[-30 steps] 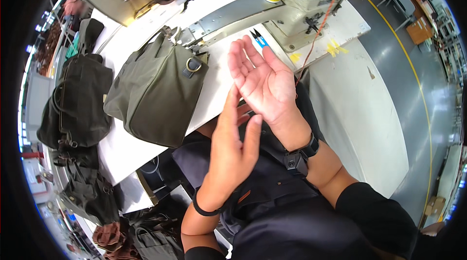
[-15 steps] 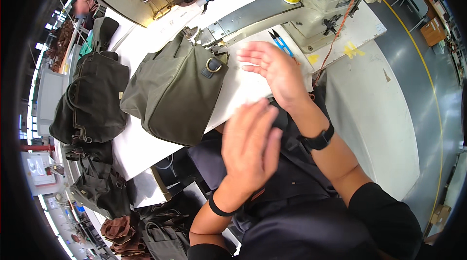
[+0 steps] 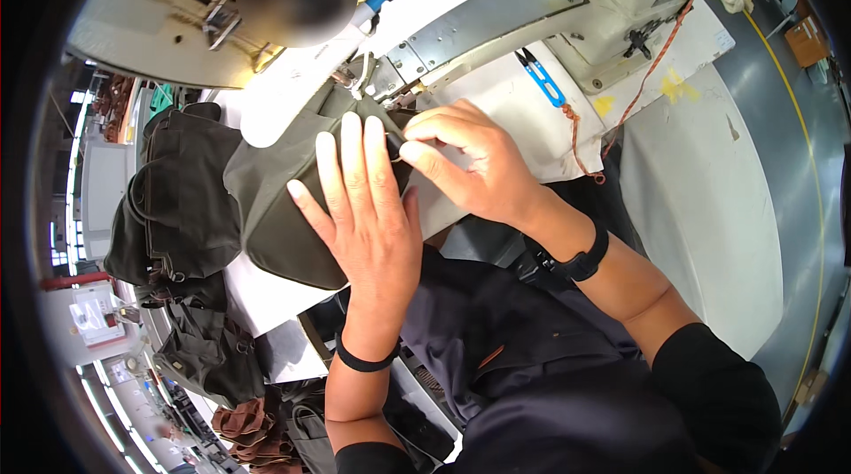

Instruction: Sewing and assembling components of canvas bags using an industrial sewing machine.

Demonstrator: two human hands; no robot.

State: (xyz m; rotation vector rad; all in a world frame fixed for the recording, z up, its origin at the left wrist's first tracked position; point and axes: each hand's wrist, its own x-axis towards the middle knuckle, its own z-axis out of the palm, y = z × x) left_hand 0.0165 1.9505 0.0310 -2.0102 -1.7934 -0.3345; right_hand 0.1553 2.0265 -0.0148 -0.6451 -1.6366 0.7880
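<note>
Hands on the olive bag (image 3: 275,208): left hand (image 3: 363,208) is pressing flat, right hand (image 3: 470,164) is pinching its ring; next we're needing steady alignment under the sewing machine (image 3: 496,22).

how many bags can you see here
3 clearly: an olive bag on the white table under the left hand, with the right hand pinching its top; a dark bag beside it; another lower down. More may be in the pile below.

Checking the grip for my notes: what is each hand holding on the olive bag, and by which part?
Right hand pinches the olive bag at its top end by the strap ring; left hand lies flat on its side, gripping nothing.
</note>
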